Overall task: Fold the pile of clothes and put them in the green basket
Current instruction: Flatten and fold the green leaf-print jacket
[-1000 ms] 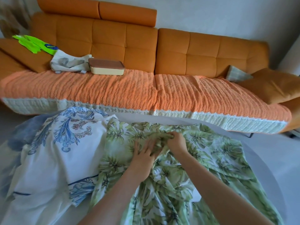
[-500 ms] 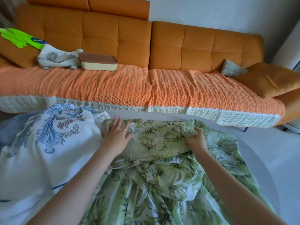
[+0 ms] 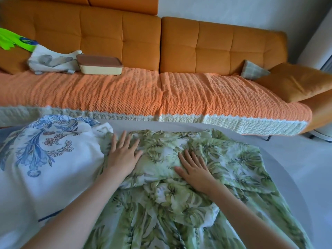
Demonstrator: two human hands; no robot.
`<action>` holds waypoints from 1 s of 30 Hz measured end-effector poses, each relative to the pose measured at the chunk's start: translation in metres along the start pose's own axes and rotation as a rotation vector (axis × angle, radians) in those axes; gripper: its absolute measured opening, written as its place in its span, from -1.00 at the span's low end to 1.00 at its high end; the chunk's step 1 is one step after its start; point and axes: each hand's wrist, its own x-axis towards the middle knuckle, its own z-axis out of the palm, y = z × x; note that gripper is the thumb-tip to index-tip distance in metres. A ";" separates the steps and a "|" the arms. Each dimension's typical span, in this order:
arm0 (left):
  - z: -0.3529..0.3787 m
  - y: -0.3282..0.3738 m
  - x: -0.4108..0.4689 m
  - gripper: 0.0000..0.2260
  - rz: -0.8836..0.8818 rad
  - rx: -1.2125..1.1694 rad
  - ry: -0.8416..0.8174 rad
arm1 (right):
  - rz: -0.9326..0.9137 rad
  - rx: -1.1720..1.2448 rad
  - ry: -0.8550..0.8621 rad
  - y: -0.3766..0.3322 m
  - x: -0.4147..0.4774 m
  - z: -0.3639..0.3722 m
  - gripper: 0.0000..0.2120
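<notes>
Left hand [image 3: 122, 157], right hand [image 3: 195, 169] flat (fingers spread, gripping nothing) pressing green leaf-print garment [image 3: 233, 159] on table [image 3: 287, 159]

Two bare arms: left hand [image 3: 124, 156], right hand [image 3: 196, 170].
The left forearm [image 3: 71, 209] and right forearm [image 3: 251, 218] run uncovered from wrist to the frame's lower edge; the fingers [image 3: 123, 140] are bare too.
</notes>
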 end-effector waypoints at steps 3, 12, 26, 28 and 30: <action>0.007 -0.005 0.003 -0.47 -0.077 0.017 -0.110 | 0.016 0.036 -0.046 -0.002 -0.001 0.000 0.02; -0.047 -0.035 0.042 -0.51 -0.293 -0.045 0.023 | -0.160 0.208 0.180 -0.128 -0.030 -0.039 -0.44; -0.059 -0.041 0.047 -0.46 -0.326 -0.564 0.065 | 0.022 0.340 -0.043 -0.211 -0.020 -0.006 -0.44; -0.067 -0.030 0.043 -0.51 -0.287 -0.789 0.089 | 0.041 0.441 -0.078 -0.205 -0.020 -0.012 -0.52; -0.079 -0.022 0.043 -0.57 -0.285 -0.979 0.098 | 0.038 0.641 -0.084 -0.190 -0.025 -0.023 -0.47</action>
